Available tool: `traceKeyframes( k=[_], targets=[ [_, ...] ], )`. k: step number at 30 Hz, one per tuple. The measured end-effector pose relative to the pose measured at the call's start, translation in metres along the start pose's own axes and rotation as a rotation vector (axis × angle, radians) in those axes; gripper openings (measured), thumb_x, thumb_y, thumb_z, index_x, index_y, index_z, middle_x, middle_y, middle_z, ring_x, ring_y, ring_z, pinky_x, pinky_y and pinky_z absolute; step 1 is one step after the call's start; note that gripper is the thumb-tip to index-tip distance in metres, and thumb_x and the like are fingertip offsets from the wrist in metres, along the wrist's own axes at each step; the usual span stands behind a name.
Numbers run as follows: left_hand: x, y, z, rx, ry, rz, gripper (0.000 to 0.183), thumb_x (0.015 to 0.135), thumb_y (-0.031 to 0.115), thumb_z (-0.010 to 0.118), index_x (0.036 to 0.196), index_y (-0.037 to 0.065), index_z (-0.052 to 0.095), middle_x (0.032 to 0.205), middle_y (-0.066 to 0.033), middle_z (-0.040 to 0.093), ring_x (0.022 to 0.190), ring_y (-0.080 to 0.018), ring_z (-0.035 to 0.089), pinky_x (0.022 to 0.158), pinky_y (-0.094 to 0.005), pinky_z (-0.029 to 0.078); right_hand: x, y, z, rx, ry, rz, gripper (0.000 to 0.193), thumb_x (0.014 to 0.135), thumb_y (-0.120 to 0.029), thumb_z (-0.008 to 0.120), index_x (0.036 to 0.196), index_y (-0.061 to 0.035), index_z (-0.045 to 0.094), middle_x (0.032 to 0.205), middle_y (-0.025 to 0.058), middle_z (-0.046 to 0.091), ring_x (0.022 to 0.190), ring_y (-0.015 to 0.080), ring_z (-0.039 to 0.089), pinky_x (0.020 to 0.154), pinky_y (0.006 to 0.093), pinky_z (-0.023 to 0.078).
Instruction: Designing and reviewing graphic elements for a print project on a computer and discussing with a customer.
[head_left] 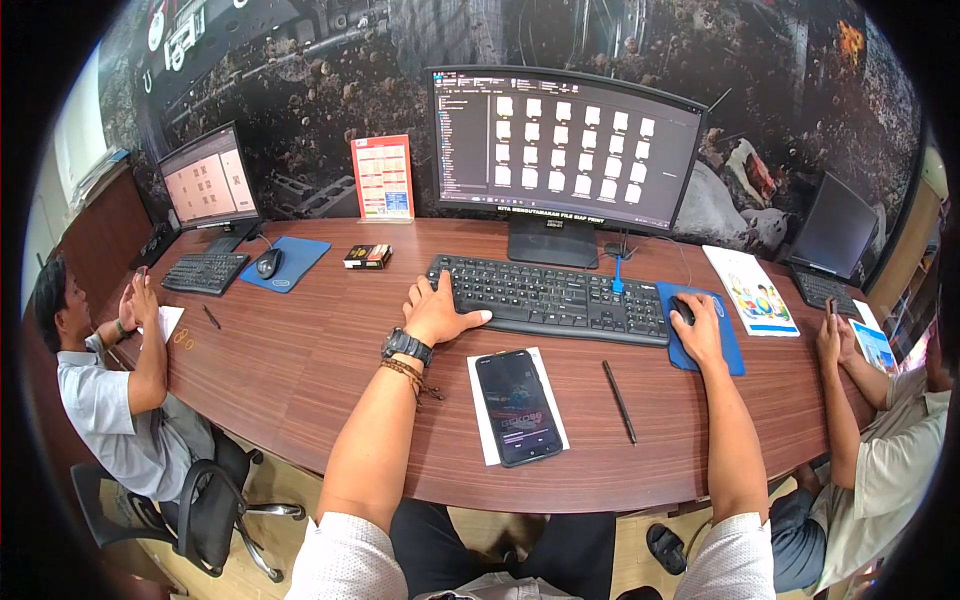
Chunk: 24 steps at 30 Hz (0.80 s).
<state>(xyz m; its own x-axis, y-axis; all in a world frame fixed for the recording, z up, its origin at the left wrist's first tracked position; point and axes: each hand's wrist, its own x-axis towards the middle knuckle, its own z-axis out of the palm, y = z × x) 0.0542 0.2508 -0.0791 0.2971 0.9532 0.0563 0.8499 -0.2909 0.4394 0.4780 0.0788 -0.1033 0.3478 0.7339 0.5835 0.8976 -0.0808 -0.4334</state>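
My left hand (435,311) rests at the left end of a black keyboard (560,298), fingers spread over its keys and thumb stretched along the near edge. My right hand (700,330) is wrapped over a dark computer mouse (684,312) on a blue mouse pad (733,357). Between my forearms a smartphone (518,405) with a lit dark screen lies on white paper (480,408). A black pen (619,402) lies to its right. Behind the keyboard a curved monitor (565,150) displays rows of file icons on a dark window.
At left, a seated person (115,380) is near a second keyboard (205,272), mouse (269,263) and monitor (208,180). A small box (368,257) and a red-white stand sign (383,178) stand between. At right, another person (880,430) holds a phone; a printed booklet (750,290) lies nearby.
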Motion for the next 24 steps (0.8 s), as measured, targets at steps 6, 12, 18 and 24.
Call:
traceKeyframes(
  k=[6,12,18,24],
  targets=[
    [-0.0013,0.0015,-0.0022,0.003,-0.008,-0.013,0.120,0.065,0.069,0.077,0.151,0.004,0.025,0.147,-0.0304,0.027,0.141,-0.0454,0.022,0.111,-0.0566,0.025,0.0006,-0.0026,-0.0007,-0.002,-0.011,0.015,0.038,0.082,-0.019,0.069,0.117,-0.0053,0.065,0.118,0.0193,0.056,0.110,0.0379,0.057,0.095,0.0428,0.047],
    [-0.0010,0.0031,-0.0028,0.007,-0.005,-0.016,0.118,0.066,0.067,0.077,0.151,0.004,0.025,0.147,-0.0302,0.028,0.141,-0.0452,0.021,0.111,-0.0566,0.025,0.0015,-0.0033,0.0005,-0.006,-0.011,0.034,0.038,0.082,-0.019,0.069,0.118,-0.0054,0.065,0.121,0.0194,0.055,0.111,0.0384,0.057,0.095,0.0434,0.047],
    [-0.0002,0.0023,-0.0030,0.004,-0.016,-0.019,0.118,0.066,0.068,0.077,0.151,0.005,0.025,0.148,-0.0306,0.027,0.141,-0.0458,0.021,0.111,-0.0570,0.025,0.0014,0.0014,0.0023,-0.050,0.032,0.075,0.038,0.082,-0.020,0.068,0.116,-0.0049,0.065,0.122,0.0190,0.054,0.114,0.0380,0.055,0.097,0.0438,0.046],
    [-0.0003,0.0027,-0.0017,0.019,0.005,-0.006,0.122,0.065,0.070,0.077,0.152,0.002,0.025,0.148,-0.0300,0.028,0.139,-0.0461,0.025,0.110,-0.0566,0.028,0.0006,0.0039,0.0016,-0.044,0.040,0.075,0.037,0.081,-0.020,0.068,0.116,-0.0044,0.065,0.121,0.0187,0.054,0.114,0.0376,0.055,0.098,0.0435,0.045]
  ],
)
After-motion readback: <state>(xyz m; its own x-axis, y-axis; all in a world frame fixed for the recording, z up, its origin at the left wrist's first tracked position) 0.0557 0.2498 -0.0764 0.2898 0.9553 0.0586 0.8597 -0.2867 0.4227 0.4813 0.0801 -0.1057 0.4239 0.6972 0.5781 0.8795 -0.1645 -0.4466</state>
